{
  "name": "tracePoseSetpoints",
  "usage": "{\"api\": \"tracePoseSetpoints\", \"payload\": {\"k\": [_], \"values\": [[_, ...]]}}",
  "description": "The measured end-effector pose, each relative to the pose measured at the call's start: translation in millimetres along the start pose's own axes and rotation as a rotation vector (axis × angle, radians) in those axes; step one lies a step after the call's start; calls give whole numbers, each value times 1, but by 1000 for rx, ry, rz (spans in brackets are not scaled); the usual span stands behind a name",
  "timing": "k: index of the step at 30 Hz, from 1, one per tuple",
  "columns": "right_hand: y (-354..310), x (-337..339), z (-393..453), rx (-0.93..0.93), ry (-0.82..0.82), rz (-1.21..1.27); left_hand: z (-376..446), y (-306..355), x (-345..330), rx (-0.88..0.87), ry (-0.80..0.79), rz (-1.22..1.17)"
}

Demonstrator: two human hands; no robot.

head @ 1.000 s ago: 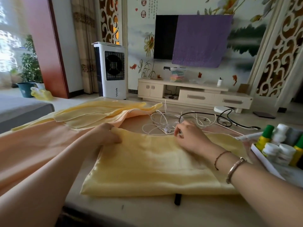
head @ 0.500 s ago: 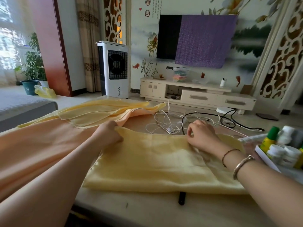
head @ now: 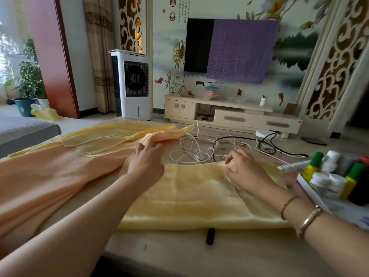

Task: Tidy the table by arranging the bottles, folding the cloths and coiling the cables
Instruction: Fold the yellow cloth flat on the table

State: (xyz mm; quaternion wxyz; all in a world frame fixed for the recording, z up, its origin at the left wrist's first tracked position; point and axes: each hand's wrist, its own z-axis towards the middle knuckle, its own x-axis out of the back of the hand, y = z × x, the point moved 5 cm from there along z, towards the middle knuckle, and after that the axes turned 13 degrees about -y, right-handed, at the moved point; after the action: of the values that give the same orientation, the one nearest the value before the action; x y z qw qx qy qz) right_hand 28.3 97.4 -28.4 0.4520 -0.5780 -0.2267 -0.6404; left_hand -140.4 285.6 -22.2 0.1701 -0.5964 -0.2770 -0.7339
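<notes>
From the head view, a folded yellow cloth (head: 199, 196) lies flat on the table (head: 239, 254) in front of the person. The left hand (head: 146, 164) rests on its far left corner with the fingers stretched out, gripping nothing. The right hand (head: 242, 170) pinches the far edge of this cloth with bent fingers. Behind the cloth lies a tangle of white and black cables (head: 215, 148). Left of the cloth spreads a peach cloth (head: 50, 180). Right of it, bottles (head: 335, 174) stand in a white tray (head: 311, 191).

Both forearms are bare; the right wrist (head: 299, 212) wears a thin cord bracelet and what looks like a metal bangle.
</notes>
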Motion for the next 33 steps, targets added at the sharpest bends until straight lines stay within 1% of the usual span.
{"api": "tracePoseSetpoints", "payload": {"k": [2, 4, 7, 10, 13, 16, 19, 21, 23, 27, 29, 33], "values": [[-6, -1, -21, 43, -50, 117, -7, 26, -8, -137, -49, -107], [-14, -2, -40, 119, -109, 148, -15, 51, -11, -295, -101, -208], [-23, -2, -68, 197, -218, 124, -33, 77, -12, -496, -203, -309], [-25, 3, -91, 226, -316, 86, -53, 87, -20, -623, -338, -333], [-24, 10, -109, 266, -359, 33, -65, 86, -27, -630, -376, -324], [-24, 11, -119, 283, -328, -136, -72, 84, -31, -617, -397, -297], [-24, 11, -119, 210, -280, -259, -77, 85, -31, -599, -414, -303], [-24, 12, -116, 157, -248, -332, -81, 86, -31, -584, -407, -257], [-22, 16, -112, 97, -221, -328, -85, 86, -30, -591, -389, -177], [-21, 32, -101, 3, -203, -199, -89, 85, -25, -587, -333, -82], [-21, 40, -94, 4, -205, -155, -86, 78, -17, -543, -307, -75], [-15, 49, -82, -31, -227, -123, -75, 50, -1, -407, -344, 27]]}}
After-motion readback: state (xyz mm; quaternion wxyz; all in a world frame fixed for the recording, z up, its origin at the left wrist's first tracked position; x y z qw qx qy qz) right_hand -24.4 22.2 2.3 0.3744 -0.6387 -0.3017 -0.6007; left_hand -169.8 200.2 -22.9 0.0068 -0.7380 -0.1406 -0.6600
